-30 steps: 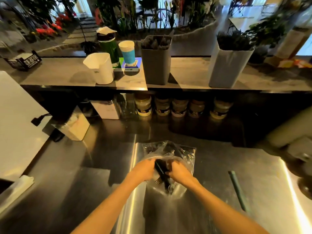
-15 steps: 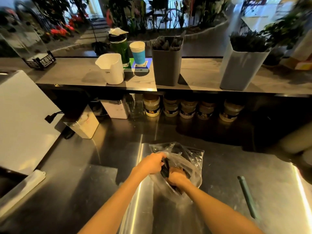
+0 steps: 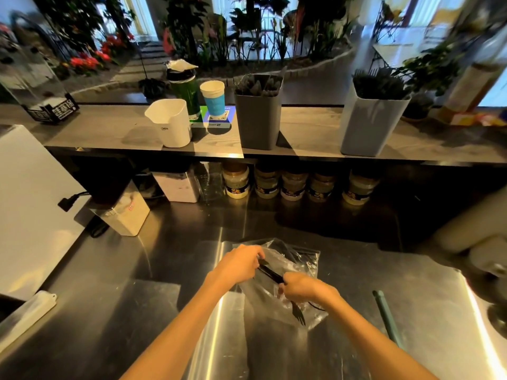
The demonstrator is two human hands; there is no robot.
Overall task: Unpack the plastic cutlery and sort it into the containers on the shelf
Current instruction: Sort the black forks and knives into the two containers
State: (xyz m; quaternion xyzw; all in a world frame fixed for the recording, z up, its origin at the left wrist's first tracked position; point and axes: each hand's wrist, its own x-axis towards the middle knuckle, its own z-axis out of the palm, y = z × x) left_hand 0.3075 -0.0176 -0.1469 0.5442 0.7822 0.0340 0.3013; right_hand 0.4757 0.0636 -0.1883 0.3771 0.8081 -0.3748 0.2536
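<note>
A clear plastic bag (image 3: 299,259) of black plastic cutlery lies on the steel counter in front of me. My left hand (image 3: 241,263) grips the bag's near-left edge. My right hand (image 3: 300,287) holds a bundle of black cutlery (image 3: 270,273) whose handles point toward my left hand. A black fork's tines (image 3: 299,315) stick out below my right hand. On the shelf above stand a white container (image 3: 171,123), a dark grey container (image 3: 259,116) with black cutlery in it, and a pale grey container (image 3: 370,119), also filled with black cutlery.
A green stick-like tool (image 3: 386,315) lies on the counter to the right. Several jars (image 3: 290,185) line the space under the shelf. A white box (image 3: 123,215) and a white panel (image 3: 27,204) stand at the left. A green bottle (image 3: 183,89) and a blue cup (image 3: 213,97) sit on the shelf.
My right hand has come back out of the bag toward me, drawing a bundle of black cutlery with it. My left hand stays on the bag's edge.
</note>
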